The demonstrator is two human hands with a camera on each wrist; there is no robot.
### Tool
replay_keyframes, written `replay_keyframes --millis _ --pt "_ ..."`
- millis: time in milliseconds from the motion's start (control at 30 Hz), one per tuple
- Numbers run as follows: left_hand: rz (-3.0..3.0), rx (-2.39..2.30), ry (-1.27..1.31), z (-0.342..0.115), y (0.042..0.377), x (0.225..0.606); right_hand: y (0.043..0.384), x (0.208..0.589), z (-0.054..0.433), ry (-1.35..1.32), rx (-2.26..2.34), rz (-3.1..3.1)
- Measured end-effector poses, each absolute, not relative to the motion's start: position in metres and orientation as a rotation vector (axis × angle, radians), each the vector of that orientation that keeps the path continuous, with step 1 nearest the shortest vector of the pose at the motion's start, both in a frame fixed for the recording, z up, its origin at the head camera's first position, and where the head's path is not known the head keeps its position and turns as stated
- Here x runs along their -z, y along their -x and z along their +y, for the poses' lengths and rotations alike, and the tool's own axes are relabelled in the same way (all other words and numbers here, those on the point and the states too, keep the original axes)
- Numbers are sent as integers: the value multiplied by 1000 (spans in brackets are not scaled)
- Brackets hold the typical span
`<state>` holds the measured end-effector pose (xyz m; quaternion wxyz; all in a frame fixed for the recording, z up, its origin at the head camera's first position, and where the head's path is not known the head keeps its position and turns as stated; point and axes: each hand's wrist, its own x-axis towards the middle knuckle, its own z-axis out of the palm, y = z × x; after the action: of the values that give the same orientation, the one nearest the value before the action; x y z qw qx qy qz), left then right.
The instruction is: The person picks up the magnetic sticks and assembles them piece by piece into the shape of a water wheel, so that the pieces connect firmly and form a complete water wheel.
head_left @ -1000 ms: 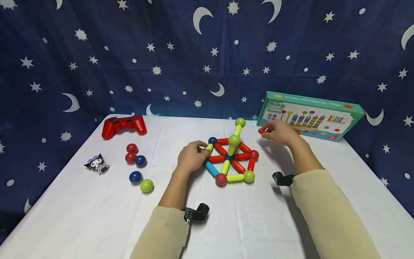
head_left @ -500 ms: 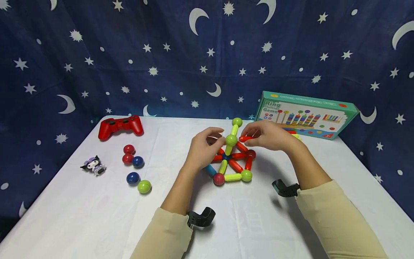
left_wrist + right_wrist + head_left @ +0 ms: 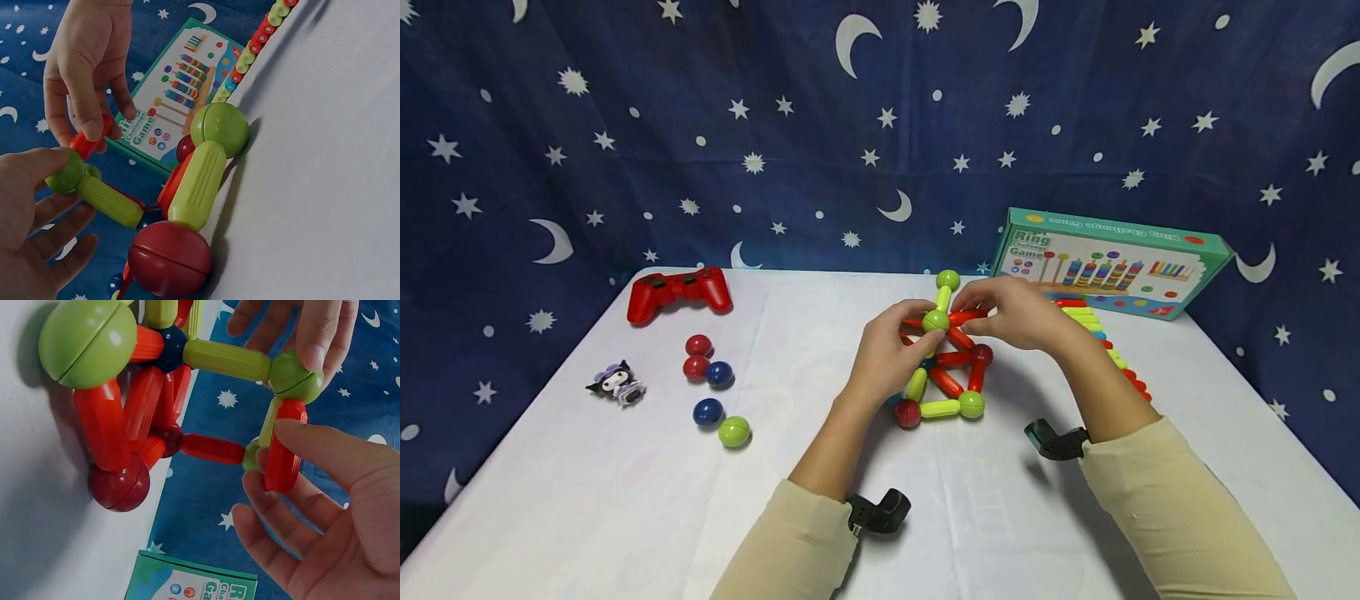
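On the table stands a structure of magnetic sticks and balls, with red sticks (image 3: 953, 359) round a dark blue centre ball (image 3: 170, 350). A yellow-green stick (image 3: 228, 360) rises from that centre to a green ball (image 3: 936, 322). My left hand (image 3: 883, 354) pinches this green ball between thumb and fingers. A red magnetic stick (image 3: 284, 447) is pinched in my right hand (image 3: 1011, 315), one end right at the green ball. Behind it, another green ball (image 3: 948, 280) tops the structure's far side. Low on the near side are a red ball (image 3: 907, 414) and a green ball (image 3: 972, 405).
Several loose balls, including a blue one (image 3: 708, 412) and a green one (image 3: 734, 432), lie to the left. Beyond them are a small figurine (image 3: 617, 384) and a red game controller (image 3: 680, 297). At the right, a row of sticks (image 3: 1082, 317) lies before a game box (image 3: 1112, 262).
My right hand has carried the red stick leftward to the green ball. My left hand has left the structure's left side and moved up and right to take hold of that ball.
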<state>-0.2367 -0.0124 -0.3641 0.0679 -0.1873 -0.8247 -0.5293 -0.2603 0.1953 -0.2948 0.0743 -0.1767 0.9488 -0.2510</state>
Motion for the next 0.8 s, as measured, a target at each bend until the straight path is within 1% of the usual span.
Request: replay_keyframes --millis 200,367,800 --pt "-2496 1615 549 -12 236 362 256 292 201 522 784 2854" --pt "-2502 1621 512 -11 236 361 245 286 224 482 814 2873" --pt "-2503 1676 464 -11 234 361 194 309 346 396 712 2673"
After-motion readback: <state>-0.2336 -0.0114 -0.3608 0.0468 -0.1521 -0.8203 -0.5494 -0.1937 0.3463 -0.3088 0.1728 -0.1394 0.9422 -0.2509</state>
